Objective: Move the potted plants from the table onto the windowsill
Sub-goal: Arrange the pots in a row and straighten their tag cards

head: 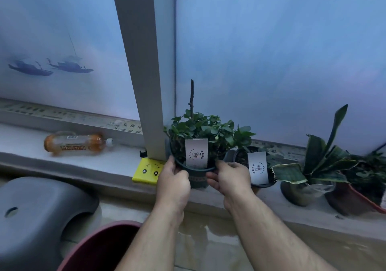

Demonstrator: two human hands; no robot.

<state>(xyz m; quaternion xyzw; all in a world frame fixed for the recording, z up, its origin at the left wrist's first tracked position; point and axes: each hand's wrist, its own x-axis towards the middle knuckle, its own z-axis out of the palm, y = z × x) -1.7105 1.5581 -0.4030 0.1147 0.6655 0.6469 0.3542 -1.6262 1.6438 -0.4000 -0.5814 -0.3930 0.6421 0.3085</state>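
At the windowsill [117,166] edge, left hand [172,178] and right hand [226,178] clasp the dark pot [196,178] from opposite sides, steadying it upright beside the neighbouring pot [261,172].

1. Both bare forearms reach forward and up from the bottom edge of the view, converging toward the middle.
2. The left hand [173,178] is seen from its back, wrist straight, thumb uppermost and fingers curled inward toward the right, gripping the left side of the dark pot [197,175].
3. The right hand [227,179] mirrors it, thumb on top near the pot's rim, fingers curled leftward round the right side.
4. The fingertips of the two hands lie near each other but apart, the pot between them.
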